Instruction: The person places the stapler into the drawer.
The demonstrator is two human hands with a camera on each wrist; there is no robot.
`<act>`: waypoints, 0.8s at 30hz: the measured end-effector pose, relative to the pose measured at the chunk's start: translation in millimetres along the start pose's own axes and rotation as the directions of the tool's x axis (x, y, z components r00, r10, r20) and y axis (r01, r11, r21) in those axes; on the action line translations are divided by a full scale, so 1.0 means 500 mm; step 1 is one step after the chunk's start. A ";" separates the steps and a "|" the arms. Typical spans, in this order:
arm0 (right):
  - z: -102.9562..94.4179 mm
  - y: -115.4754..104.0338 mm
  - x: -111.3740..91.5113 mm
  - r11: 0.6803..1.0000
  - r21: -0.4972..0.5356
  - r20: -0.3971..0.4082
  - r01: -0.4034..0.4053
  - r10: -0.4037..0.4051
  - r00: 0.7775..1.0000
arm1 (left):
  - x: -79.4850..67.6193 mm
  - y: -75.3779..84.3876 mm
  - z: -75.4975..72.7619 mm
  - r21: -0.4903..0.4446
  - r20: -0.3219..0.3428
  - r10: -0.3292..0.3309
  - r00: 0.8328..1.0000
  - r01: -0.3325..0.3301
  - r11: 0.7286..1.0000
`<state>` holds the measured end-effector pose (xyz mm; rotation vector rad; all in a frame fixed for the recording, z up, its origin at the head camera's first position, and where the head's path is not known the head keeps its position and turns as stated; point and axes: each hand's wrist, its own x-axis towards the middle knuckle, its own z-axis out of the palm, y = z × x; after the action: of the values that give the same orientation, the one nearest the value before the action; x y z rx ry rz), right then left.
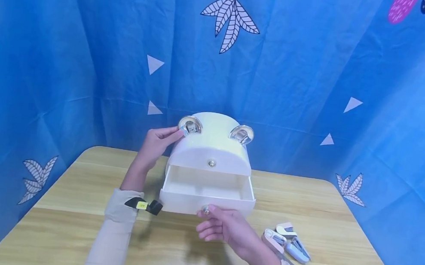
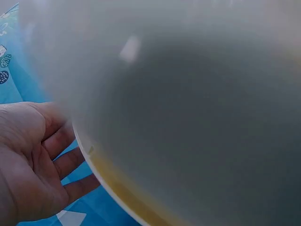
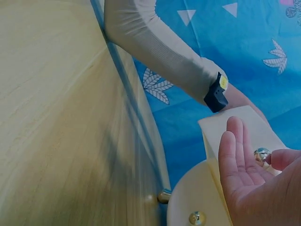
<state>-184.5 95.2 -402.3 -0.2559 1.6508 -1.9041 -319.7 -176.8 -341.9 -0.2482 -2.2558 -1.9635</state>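
A white, round-topped storage box (image 1: 213, 128) with two shiny round ears stands on the table. Its lower drawer (image 1: 205, 205) is pulled out, and its visible inside is bare. With thumb and fingers, my left hand (image 1: 157, 144) grips the left ear (image 1: 193, 124); in the left wrist view the box's blurred pale surface (image 2: 188, 94) hides the fingertips of the left hand (image 2: 33, 160). At the drawer front, my right hand (image 1: 229, 231) pinches the small metal knob (image 3: 261, 154) by thumb and forefinger, the other fingers loosely extended. Above it, the upper compartment (image 1: 194, 158) is closed.
Three small staplers lie close together near my right forearm: a pinkish one (image 1: 273, 239), a pale one (image 1: 285, 228) and a bluish one (image 1: 298, 250). A blue patterned curtain (image 1: 300, 72) hangs behind the wooden table (image 1: 84, 205).
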 end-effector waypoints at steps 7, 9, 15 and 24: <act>-0.001 0.000 -0.004 1.000 -0.021 0.007 0.005 -0.005 1.000 | 0.005 -0.003 -0.006 0.016 0.019 0.019 1.000 -0.019 1.000; -0.002 -0.001 -0.005 1.000 -0.021 0.008 0.002 -0.002 1.000 | 0.008 -0.004 -0.007 0.012 0.023 0.017 1.000 -0.017 1.000; -0.004 -0.002 -0.005 1.000 -0.023 0.020 -0.005 0.005 1.000 | 0.015 -0.006 -0.017 0.040 0.044 0.024 0.999 -0.026 0.999; 0.001 0.001 -0.015 0.999 -0.030 0.021 -0.018 0.018 1.000 | 0.019 -0.004 -0.021 0.063 0.076 0.042 0.996 -0.046 0.997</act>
<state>-177.9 98.9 -400.6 -0.2713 1.6636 -1.8587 -329.5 -187.3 -340.5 -0.3665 -2.3338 -1.8863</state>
